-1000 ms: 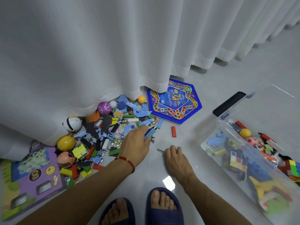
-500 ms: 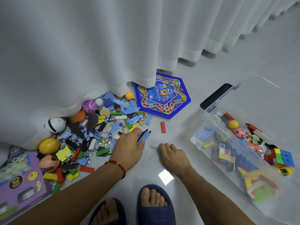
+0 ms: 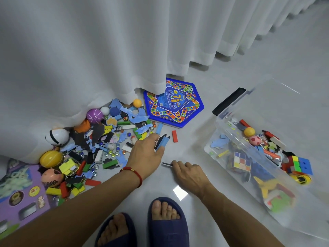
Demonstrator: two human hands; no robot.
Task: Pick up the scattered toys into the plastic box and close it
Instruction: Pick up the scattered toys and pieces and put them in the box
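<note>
Toys [image 3: 99, 139] scattered beside left hand [image 3: 145, 155] (grip pinching blue pieces [image 3: 162, 142]).

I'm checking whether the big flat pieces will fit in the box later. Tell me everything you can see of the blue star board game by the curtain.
The blue star board game is a flat, many-sided tray, plastic-looking, with a star-shaped track of coloured circles and a printed label at its centre. It lies flat on the floor, its far edge tucked under the curtain hem. Blue foam pieces crowd its left edge; whether they touch is unclear. Neither hand touches it.
</note>
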